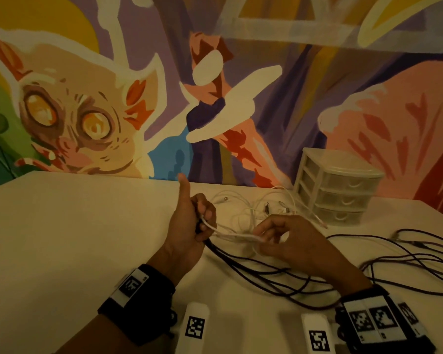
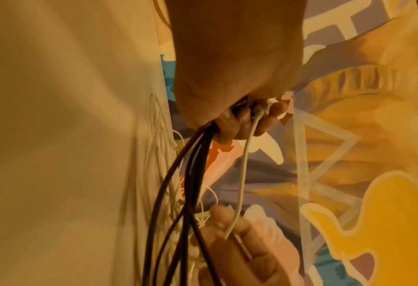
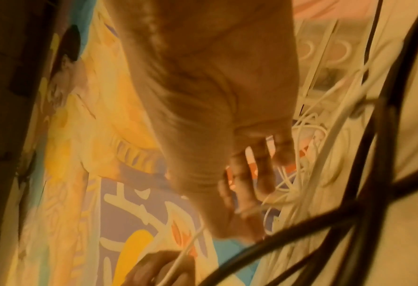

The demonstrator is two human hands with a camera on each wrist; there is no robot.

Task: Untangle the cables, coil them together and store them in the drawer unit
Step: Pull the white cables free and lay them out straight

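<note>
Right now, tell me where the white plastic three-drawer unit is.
In the head view, the white plastic three-drawer unit stands at the table's far right against the painted wall, just beyond the tangled white cables.

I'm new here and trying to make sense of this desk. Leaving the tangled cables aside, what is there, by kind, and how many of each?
Hands: 2, the left hand and the right hand
Drawer unit: 1
Tag blocks: 2
Total: 5
The white cables and dark cables are too tangled to count.

Black wristbands (image 1: 138,300) (white coded tags).
</note>
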